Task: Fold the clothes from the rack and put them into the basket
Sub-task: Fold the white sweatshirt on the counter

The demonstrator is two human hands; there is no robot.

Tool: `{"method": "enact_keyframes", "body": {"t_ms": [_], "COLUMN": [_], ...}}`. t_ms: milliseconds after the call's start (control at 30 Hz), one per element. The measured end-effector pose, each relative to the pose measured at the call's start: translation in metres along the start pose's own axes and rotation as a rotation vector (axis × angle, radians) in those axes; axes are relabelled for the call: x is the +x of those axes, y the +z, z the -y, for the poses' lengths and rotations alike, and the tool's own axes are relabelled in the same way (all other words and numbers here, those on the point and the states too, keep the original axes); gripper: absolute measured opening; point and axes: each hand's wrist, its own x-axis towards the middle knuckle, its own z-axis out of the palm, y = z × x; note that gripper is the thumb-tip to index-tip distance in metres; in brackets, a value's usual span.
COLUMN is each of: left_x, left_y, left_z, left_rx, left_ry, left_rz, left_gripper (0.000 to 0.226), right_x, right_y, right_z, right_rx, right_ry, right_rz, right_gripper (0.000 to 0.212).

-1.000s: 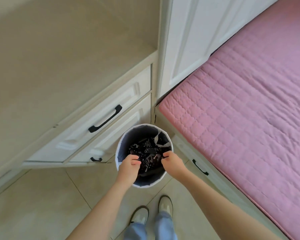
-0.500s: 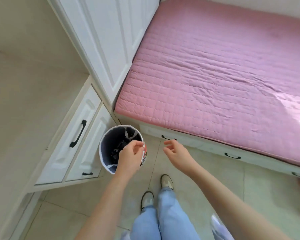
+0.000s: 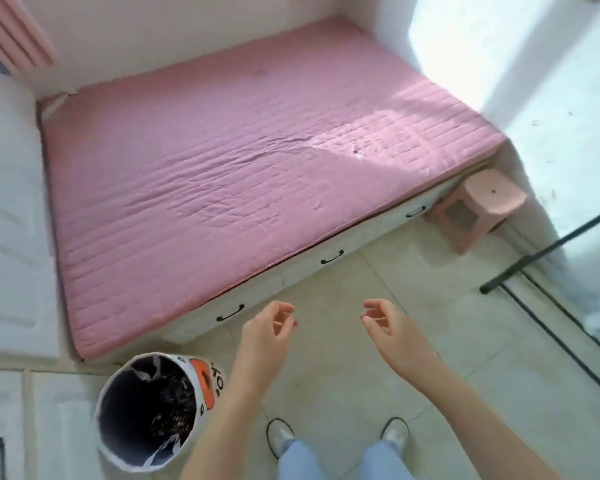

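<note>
Clothes (image 3: 174,407), dark and patterned, lay inside the basket (image 3: 201,379), which stood on the floor just off the pink bed's (image 3: 222,168) near corner. Right of the basket we held our left hand (image 3: 267,337) and right hand (image 3: 392,334) apart, each grip loose, holding nothing. A black rack (image 3: 548,251) stood far right.

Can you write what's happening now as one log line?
left hand: open, empty | right hand: open, empty | basket: dark clothes inside, on floor
</note>
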Motion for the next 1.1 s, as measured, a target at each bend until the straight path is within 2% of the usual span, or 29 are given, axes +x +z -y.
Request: {"method": "enact_keyframes", "body": {"t_ms": [167, 533, 933, 1100], "left_x": [0.008, -0.022, -0.018, -0.007], "left_y": [0.092, 0.336, 0.505, 0.566], "left_z": [-0.080, -0.249, -0.408, -0.479], "left_rx": [0.033, 0.043, 0.160, 0.135], "left_ry": [0.109, 0.256, 0.515, 0.612], "left_rz": [0.092, 0.304, 0.534, 0.640], "left_gripper": [0.024, 0.015, 0.014, 0.014], "right_x": [-0.026, -0.070, -0.071, -0.054], "right_y": [-0.114, -0.357, -0.558, -0.639], "right_z": [-0.072, -0.213, -0.282, -0.296], "right_rx": [0.065, 0.184, 0.216, 0.248], "right_ry": [0.081, 0.153, 0.183, 0.172], "right_rz": [-0.245, -0.551, -0.829, -0.943], "right_gripper": [0.025, 0.022, 0.021, 0.022]}}
